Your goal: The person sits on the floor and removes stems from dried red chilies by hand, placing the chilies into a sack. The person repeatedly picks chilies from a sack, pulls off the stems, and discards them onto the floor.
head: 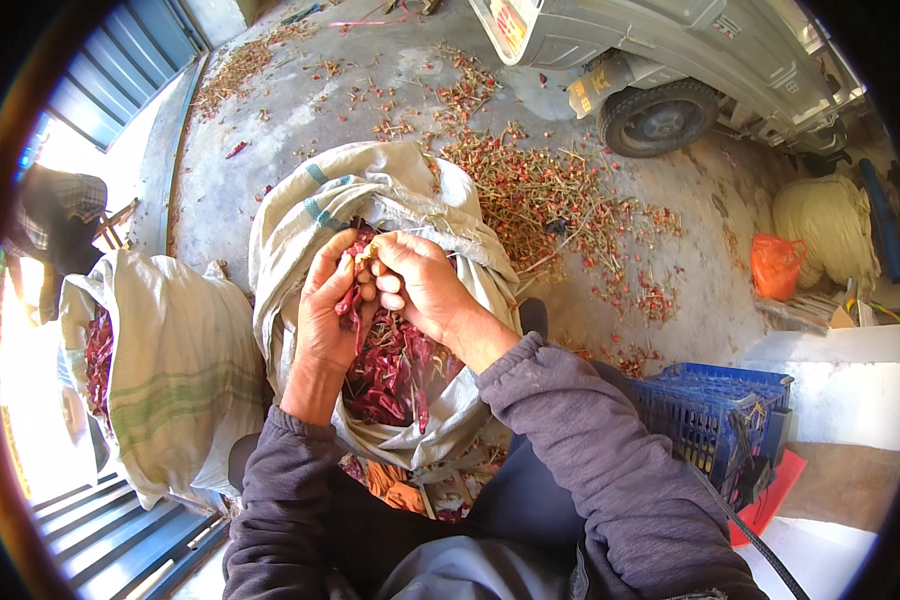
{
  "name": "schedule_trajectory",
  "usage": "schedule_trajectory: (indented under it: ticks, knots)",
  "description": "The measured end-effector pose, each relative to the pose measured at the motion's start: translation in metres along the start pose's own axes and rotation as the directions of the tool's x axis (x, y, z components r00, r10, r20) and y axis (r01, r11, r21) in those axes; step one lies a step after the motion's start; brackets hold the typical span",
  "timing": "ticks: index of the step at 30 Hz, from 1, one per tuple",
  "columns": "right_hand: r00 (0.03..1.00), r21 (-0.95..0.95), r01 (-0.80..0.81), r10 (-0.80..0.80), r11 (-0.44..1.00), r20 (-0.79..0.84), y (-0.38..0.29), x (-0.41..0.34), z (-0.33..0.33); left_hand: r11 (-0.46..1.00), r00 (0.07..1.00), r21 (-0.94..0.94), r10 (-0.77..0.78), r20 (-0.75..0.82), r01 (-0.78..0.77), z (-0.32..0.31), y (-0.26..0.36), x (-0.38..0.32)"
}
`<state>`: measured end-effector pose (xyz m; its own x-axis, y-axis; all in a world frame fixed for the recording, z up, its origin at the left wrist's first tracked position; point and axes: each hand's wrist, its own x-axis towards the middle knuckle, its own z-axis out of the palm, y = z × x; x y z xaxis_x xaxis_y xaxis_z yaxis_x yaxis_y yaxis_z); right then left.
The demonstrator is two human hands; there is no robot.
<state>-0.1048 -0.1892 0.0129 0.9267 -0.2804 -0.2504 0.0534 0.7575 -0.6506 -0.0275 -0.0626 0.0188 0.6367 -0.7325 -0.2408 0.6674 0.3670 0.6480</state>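
Both of my hands meet above the mouth of an open white woven sack [285, 217], which stands between my knees. Dried red chili peppers [390, 367] fill its inside, mixed with some stems. My left hand [326, 307] is closed around a few dried chilies [351, 296], one hanging down past the palm. Thumb and forefinger of my right hand [424, 281] pinch the stem end of these chilies, where a yellowish bit shows. The right hand's other fingers are curled, so anything inside them is hidden.
A second chili-filled sack [187, 375] stands at left, near another person [56, 217]. Removed stems [540, 195] litter the concrete floor. A vehicle's wheel [656, 116] is at upper right. A blue plastic crate [709, 405] and an orange bag [776, 262] lie at right.
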Motion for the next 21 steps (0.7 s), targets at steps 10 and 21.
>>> schedule_trajectory:
  ticks: [10, 21]
  knots:
    - [0.923, -0.049, 0.311, -0.314, 0.949, -0.224, -0.048, 0.008, -0.006, 0.956, 0.986, 0.29, 0.092, -0.14, -0.048, 0.002, 0.033, -0.019]
    - [0.94, -0.149, 0.251, -0.278, 0.956, -0.2, -0.06, 0.005, -0.023, 0.224, 0.411, 0.974, 0.887, -0.213, 0.021, -0.06, 0.291, -0.149]
